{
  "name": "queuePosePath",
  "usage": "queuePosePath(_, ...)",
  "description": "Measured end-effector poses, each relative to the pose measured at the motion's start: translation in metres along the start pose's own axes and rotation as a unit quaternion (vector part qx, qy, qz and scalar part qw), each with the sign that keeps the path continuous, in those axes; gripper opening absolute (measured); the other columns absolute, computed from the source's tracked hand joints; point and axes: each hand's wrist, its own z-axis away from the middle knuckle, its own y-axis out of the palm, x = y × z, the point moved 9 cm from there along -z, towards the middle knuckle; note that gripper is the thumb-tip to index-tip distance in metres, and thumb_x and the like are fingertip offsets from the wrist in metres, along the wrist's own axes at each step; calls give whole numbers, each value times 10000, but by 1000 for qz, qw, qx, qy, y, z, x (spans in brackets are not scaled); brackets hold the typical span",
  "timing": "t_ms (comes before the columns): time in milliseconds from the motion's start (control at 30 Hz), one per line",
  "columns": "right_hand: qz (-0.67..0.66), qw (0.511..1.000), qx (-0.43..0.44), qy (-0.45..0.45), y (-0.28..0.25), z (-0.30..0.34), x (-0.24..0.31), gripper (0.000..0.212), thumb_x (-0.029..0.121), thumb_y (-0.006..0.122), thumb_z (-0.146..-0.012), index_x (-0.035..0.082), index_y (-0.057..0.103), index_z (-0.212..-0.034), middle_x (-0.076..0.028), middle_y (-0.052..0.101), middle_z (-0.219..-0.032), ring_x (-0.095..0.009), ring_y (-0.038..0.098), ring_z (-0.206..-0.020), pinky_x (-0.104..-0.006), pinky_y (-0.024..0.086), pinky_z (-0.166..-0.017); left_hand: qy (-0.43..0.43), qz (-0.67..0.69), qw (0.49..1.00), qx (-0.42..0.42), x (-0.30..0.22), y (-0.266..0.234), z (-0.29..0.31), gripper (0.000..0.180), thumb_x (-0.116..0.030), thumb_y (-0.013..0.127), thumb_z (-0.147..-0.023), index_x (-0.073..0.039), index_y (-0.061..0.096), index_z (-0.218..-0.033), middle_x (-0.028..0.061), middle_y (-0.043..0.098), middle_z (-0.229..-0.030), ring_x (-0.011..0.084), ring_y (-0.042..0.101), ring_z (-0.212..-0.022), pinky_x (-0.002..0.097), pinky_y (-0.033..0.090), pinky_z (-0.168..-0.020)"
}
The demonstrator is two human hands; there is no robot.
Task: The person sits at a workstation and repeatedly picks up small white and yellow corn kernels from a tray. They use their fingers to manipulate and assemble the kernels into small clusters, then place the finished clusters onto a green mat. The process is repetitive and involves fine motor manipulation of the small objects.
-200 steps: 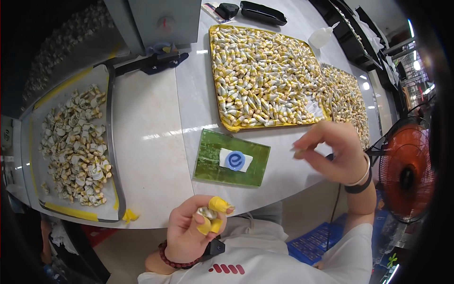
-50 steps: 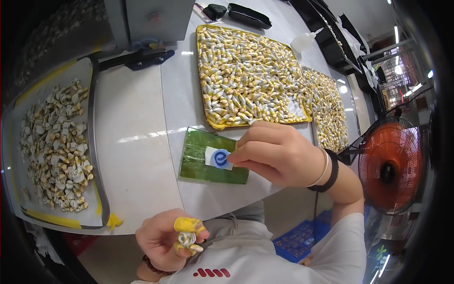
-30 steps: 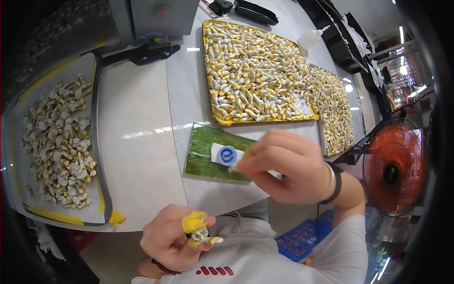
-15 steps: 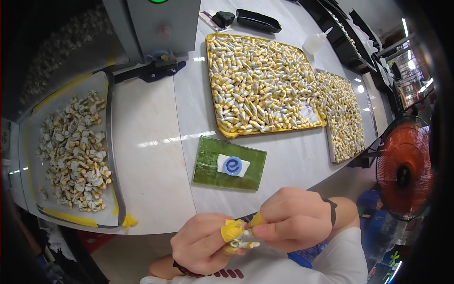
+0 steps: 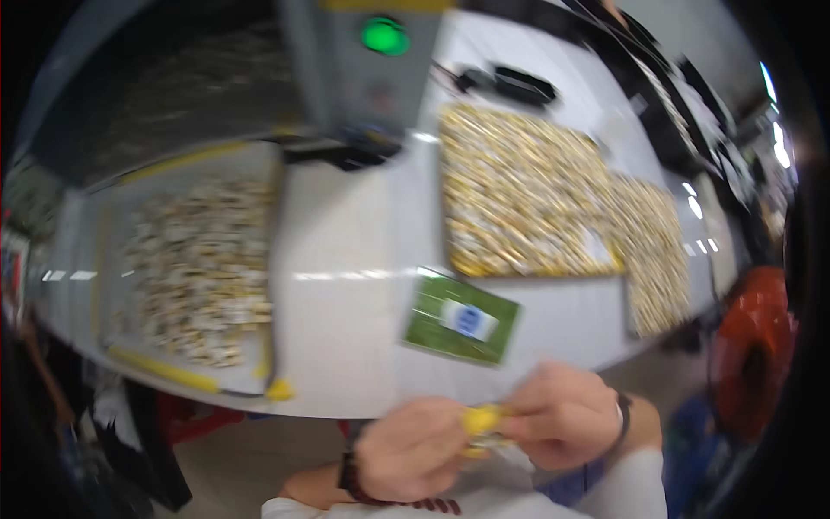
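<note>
Sitting right between the two hands, here's the small pale piece (image 5: 494,440), just in front of the person's shirt (image 5: 618,489), by the near edge of the table. It's a blur, so its long axis can't be called! What does show is the line-up: the piece lies to the right of the left hand (image 5: 413,450) and to the left of the right hand (image 5: 566,415), fingertips facing each other across it, neither hand clearly nearer.

The left fingers look closed up around the piece, a yellow wrap (image 5: 481,420) bright at their tips. The right fingers are bunched right up against that same spot; whether they have hold of anything, I cannot tell.

Out we go! Straight beyond the hands, a touch left of the piece, the green slab (image 5: 428,322) lies flat and slanted on the table (image 5: 333,251), its long side running down toward the right. On it, a white patch (image 5: 450,312) with a blue disc (image 5: 469,321) on top, well clear of both hands.

Past that, a yellow-rimmed tray (image 5: 536,272) packed with small pieces; another pile (image 5: 661,268) sits just beside it, and a wide tray (image 5: 164,372) lies far off to the left.
</note>
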Motion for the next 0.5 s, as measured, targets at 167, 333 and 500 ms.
queuePosePath(167, 53, 993, -72, 78, -28, 17, 12, 37, -25, 570, -851, -50, 559, -875, -147, 571, -769, -180, 514, -590, -273, 402, -505, 80, -37, 992, -89, -12, 23, -15, 282, -207, 654, -817, 14, 592, -980, 140, 598, -820, 287, 578, -690, 374, 471, -605)
queuePosePath(333, 49, 990, -128, -16, -15, 20, 38, 61, -35, 520, -865, -65, 538, -914, -161, 555, -777, -217, 505, -596, -276, 372, -488, 130, -150, 971, -131, -43, 10, 0, 299, -238, 646, -818, 0, 600, -993, 133, 595, -886, 306, 579, -768, 378, 478, -671)
queuePosePath(500, 13, 993, -99, -62, -7, 18, 53, 57, -31, 534, -863, -47, 549, -916, -156, 554, -808, -214, 505, -650, -284, 377, -526, 167, -183, 955, -162, -65, 1, 13, 289, -228, 654, -815, -11, 589, -994, 126, 587, -904, 304, 574, -767, 379, 476, -659)
